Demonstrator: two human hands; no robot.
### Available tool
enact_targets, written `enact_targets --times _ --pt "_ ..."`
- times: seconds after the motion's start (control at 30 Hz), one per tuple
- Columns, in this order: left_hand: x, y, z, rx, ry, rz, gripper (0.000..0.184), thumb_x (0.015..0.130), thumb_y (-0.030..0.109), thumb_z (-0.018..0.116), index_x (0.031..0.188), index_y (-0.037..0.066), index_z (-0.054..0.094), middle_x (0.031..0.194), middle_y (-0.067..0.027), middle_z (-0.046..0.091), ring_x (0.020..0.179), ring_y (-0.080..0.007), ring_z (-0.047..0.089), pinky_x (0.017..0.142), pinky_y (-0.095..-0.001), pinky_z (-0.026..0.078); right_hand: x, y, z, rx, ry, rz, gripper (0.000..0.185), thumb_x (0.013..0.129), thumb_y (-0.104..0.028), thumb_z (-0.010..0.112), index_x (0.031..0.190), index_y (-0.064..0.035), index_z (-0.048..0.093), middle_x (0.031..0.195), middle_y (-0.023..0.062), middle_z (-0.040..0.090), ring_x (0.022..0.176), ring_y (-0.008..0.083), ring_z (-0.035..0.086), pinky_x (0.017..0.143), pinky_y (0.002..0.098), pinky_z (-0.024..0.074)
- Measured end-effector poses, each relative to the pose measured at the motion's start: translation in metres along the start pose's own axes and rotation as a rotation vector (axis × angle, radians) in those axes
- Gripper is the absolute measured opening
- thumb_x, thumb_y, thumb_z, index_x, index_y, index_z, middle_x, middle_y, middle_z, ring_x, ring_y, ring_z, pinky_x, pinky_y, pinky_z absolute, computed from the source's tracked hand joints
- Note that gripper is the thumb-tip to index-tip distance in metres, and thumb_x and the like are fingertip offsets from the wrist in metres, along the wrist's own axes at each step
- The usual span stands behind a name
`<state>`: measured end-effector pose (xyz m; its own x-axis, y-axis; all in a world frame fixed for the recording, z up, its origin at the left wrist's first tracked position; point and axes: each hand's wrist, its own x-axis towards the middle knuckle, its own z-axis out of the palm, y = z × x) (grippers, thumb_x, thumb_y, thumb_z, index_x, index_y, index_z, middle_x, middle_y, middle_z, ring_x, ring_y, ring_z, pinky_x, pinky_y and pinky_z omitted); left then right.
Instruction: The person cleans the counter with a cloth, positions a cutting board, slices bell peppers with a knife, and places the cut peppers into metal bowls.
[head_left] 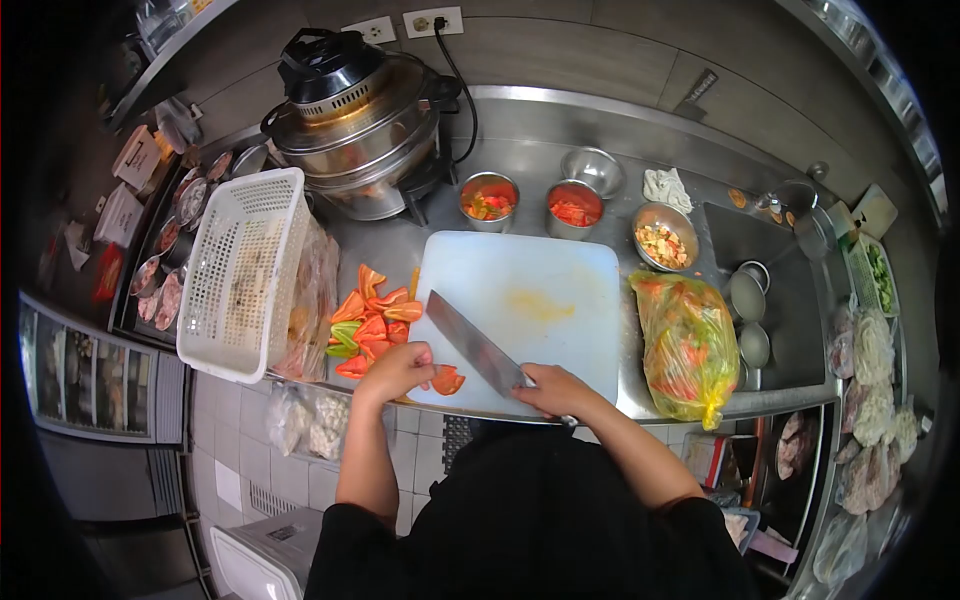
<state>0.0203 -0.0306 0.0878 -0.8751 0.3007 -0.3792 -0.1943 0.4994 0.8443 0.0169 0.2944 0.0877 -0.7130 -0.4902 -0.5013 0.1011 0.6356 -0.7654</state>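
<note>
My right hand [558, 390] is wrapped round the handle of a broad-bladed kitchen knife [472, 343]. Its blade slants up and left over the white cutting board [580, 270]. At the board's lower left corner, my left hand [398, 370] is closed with its fingertips on a piece of red pepper [447, 380]. A pile of cut pepper pieces [372, 328], mostly red with some green, lies just beyond that hand, left of the board. A yellowish stain marks the board's upper middle.
Behind the board stand metal bowls of cut peppers [489, 202] and red pieces [574, 208]. Right are a bowl of chopped bits [661, 240], a yellow plastic bag of peppers [685, 345] and a sink [800, 330]. Left are a white basket [272, 270] and a large metal cooker [360, 140].
</note>
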Motion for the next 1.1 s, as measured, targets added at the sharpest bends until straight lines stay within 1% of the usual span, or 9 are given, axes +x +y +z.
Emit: enact_targets --times 0.13,0.3,0.43,0.5,0.57,0.67,0.77,0.87,1.1 --pt "-0.011 -0.020 0.001 -0.099 0.051 -0.020 0.021 0.092 0.014 0.071 0.082 0.002 0.057 0.070 -0.0023 0.061 0.066 -0.0125 0.066 0.060 -0.0307 0.051 0.013 0.030 0.003 0.200 0.068 0.041 0.031 0.096 -0.032 0.067 0.109 -0.0047 0.063 0.068 0.0089 0.063 0.049 0.0174 0.059 0.052 0.0352 0.0483" --pt "-0.003 -0.019 0.015 -0.145 0.071 -0.011 0.024 0.094 0.016 0.071 0.082 0.002 0.057 0.071 -0.0027 0.062 0.066 -0.0118 0.066 0.060 -0.0294 0.051 -0.040 0.074 -0.027 0.399 0.351 0.175 0.028 0.097 -0.030 0.067 0.108 -0.0049 0.062 0.066 0.0044 0.060 0.049 0.0136 0.057 0.049 0.0321 0.0469" --pt "0.030 -0.004 0.035 -0.039 0.126 0.045 0.025 0.094 0.021 0.071 0.083 0.003 0.058 0.070 -0.0056 0.064 0.066 -0.0143 0.066 0.061 -0.0315 0.051 -0.068 0.111 -0.026 0.424 0.572 0.268 0.028 0.097 -0.029 0.067 0.109 -0.0045 0.062 0.070 0.0093 0.064 0.051 0.0180 0.061 0.052 0.0353 0.0492" --pt "0.042 0.009 0.041 0.034 0.130 0.043 0.025 0.094 0.023 0.071 0.085 0.003 0.059 0.071 -0.0071 0.065 0.068 -0.0169 0.067 0.063 -0.0331 0.052 -0.072 0.113 -0.015 -0.006 0.891 0.273 0.027 0.097 -0.028 0.067 0.108 -0.0034 0.061 0.072 0.0145 0.067 0.053 0.0222 0.065 0.055 0.0380 0.0509" --pt "0.047 0.027 0.043 0.418 0.171 0.021 0.022 0.093 0.022 0.073 0.091 0.002 0.063 0.078 -0.0080 0.066 0.074 -0.0189 0.066 0.069 -0.0332 0.053 -0.087 0.080 -0.019 0.053 0.905 0.276 0.027 0.097 -0.026 0.066 0.106 -0.0022 0.060 0.078 0.0206 0.070 0.063 0.0304 0.070 0.062 0.0422 0.0529" --pt "0.058 0.028 0.049 0.415 0.338 0.116 0.024 0.091 0.025 0.073 0.099 0.003 0.067 0.095 -0.0134 0.069 0.083 -0.0280 0.067 0.076 -0.0383 0.053 -0.096 0.064 -0.026 0.223 0.823 0.311 0.026 0.096 -0.026 0.066 0.105 -0.0020 0.060 0.081 0.0224 0.071 0.072 0.0364 0.071 0.068 0.0440 0.0543" --pt "0.065 0.047 0.055 0.354 0.422 0.238 0.023 0.092 0.022 0.073 0.104 0.003 0.068 0.101 -0.0136 0.068 0.082 -0.0269 0.067 0.078 -0.0380 0.054 -0.100 0.065 -0.029 0.342 0.638 0.351 0.032 0.095 -0.022 0.065 0.120 -0.0027 0.062 0.085 0.0227 0.071 0.078 0.0386 0.071 0.072 0.0454 0.0548" --pt "0.074 0.066 0.064 0.255 0.436 0.362 0.018 0.093 0.018 0.072 0.101 0.003 0.069 0.096 -0.0118 0.067 0.080 -0.0255 0.066 0.075 -0.0368 0.054 -0.106 0.074 -0.011 -0.418 0.821 -0.094 0.068 0.086 -0.013 0.065 0.152 -0.0145 0.049 0.089 0.0177 0.068 0.076 0.0318 0.069 0.071 0.0452 0.0552" --pt "0.075 0.110 0.070 0.136 0.519 0.472 0.012 0.093 0.013 0.070 0.093 0.002 0.069 0.085 -0.0086 0.065 0.073 -0.0206 0.062 0.069 -0.0332 0.051 -0.105 0.067 -0.012 -0.608 0.612 -0.165 0.071 0.080 -0.008 0.070 0.147 -0.0267 0.057 0.087 0.0110 0.060 0.075 0.0320 0.064 0.070 0.0441 0.0535"
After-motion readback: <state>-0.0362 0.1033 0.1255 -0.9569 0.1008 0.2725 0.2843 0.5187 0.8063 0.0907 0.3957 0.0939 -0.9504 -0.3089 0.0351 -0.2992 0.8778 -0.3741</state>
